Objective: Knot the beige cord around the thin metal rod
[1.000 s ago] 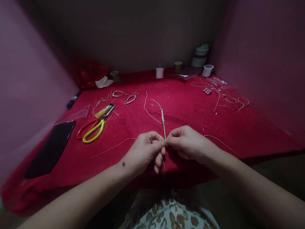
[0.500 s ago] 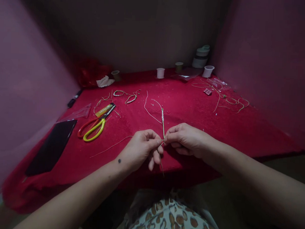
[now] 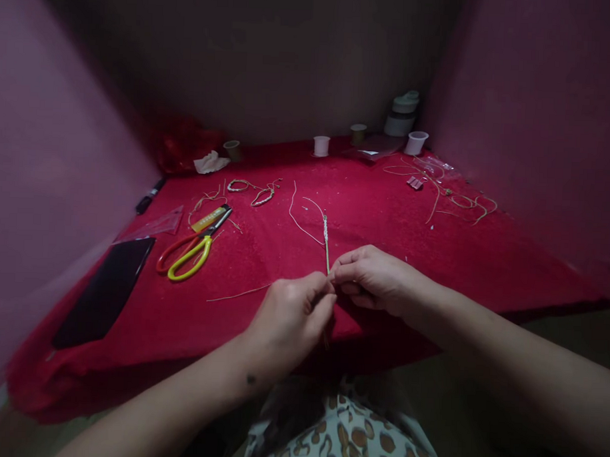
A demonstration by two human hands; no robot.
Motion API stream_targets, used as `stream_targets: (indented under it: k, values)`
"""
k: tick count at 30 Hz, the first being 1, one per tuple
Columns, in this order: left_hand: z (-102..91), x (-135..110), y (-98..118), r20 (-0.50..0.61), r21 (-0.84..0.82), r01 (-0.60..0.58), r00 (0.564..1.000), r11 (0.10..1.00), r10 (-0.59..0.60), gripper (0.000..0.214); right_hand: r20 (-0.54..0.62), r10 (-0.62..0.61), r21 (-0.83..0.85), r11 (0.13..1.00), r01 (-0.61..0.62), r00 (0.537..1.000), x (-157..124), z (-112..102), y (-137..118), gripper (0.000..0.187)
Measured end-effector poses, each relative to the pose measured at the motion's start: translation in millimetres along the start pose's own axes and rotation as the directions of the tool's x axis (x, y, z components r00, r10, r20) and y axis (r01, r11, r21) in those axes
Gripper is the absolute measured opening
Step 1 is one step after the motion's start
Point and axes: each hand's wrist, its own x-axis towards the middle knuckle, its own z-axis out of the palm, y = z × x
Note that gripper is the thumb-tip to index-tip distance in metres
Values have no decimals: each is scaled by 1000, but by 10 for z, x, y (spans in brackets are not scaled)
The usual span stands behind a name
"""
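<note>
Over the red cloth (image 3: 434,253), the left hand (image 3: 292,318) and right hand (image 3: 376,277) are pinching a braided cord (image 3: 326,239) mid-knot, likely needing even tension.

Scissors (image 3: 187,252) left of braided cord (image 3: 326,241), cups (image 3: 320,145) behind.

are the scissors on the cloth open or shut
Shut: the scissors lie flat on the red cloth, blades together, orange and yellow handle loops side by side.

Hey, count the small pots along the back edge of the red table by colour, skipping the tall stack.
White pots: 2
Olive pots: 2
Total: 4
</note>
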Motion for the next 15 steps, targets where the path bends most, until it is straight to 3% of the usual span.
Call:
stream_targets:
  k: [3, 6, 8, 10, 12, 13, 14, 15]
  values:
    - [125, -64, -49, -30, 154, -102, 994, 983, 108, 18, 9, -41, -3, 999, 41, 999, -2, -3, 21, 21]
    - [220, -130, -38, -20, 200, -146, 988, 969, 153, 21, 42, -112, -25, 993, 113, 993, 2, -2, 45, 24]
    - [279, -211, 24, 44, 203, -180, 984, 962, 175, 22, 36, -122, -38, 992, 123, 992, 7, -5, 55, 25]
    - [314, -326, 120, 180, 181, -254, 958, 950, 222, 18, 17, -118, -39, 992, 118, 993, 14, -13, 60, 24]
    - [285, -446, 230, 380, 103, -380, 869, 919, 316, 11, 17, -128, -40, 991, 129, 992, 23, -26, 67, 24]
    - [236, -492, 281, 479, 42, -443, 796, 896, 371, 12, 23, -138, -41, 989, 139, 990, 26, -33, 72, 24]
    - [163, -519, 325, 540, -9, -479, 736, 878, 408, 15, 32, -150, -41, 988, 151, 988, 28, -40, 77, 23]
    - [70, -522, 359, 546, -65, -495, 709, 866, 446, 20, 39, -160, -40, 986, 162, 986, 29, -45, 84, 23]
